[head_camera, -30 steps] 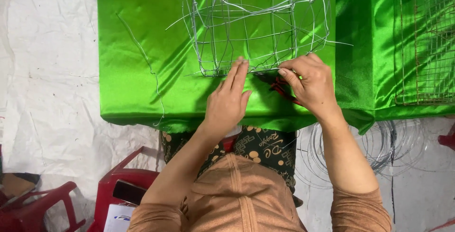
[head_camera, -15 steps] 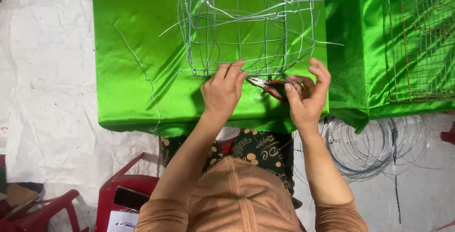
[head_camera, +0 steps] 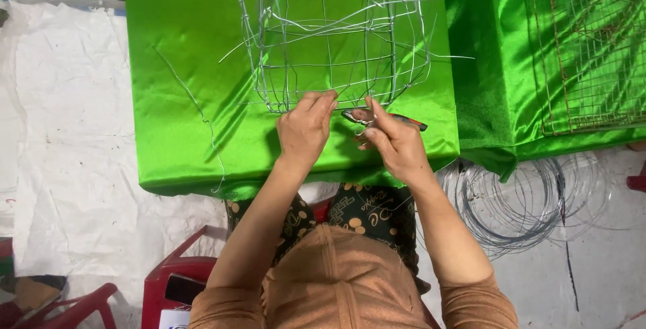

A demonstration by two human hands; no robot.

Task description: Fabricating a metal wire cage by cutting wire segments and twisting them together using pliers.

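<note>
A silver wire cage frame (head_camera: 330, 40) stands on a table covered in shiny green cloth (head_camera: 182, 80). My left hand (head_camera: 304, 129) rests on the cage's near bottom edge, fingers pressing the wire down. My right hand (head_camera: 393, 142) is just to the right of it and grips small red-handled pliers (head_camera: 390, 119), whose jaws point left at the wire on the cage's near edge. Loose wire ends stick out from the cage on all sides.
A second table with green cloth (head_camera: 498, 87) holds a flat brownish wire grid (head_camera: 592, 46) at the right. Coils of wire (head_camera: 525, 201) lie on the floor. Red plastic stools (head_camera: 182, 275) stand near my legs. White sheeting (head_camera: 60, 154) covers the floor at left.
My right hand has shifted left and turned, bringing the pliers' jaws to the cage's near edge. My left hand has stayed on the wire, fingers now closer together.
</note>
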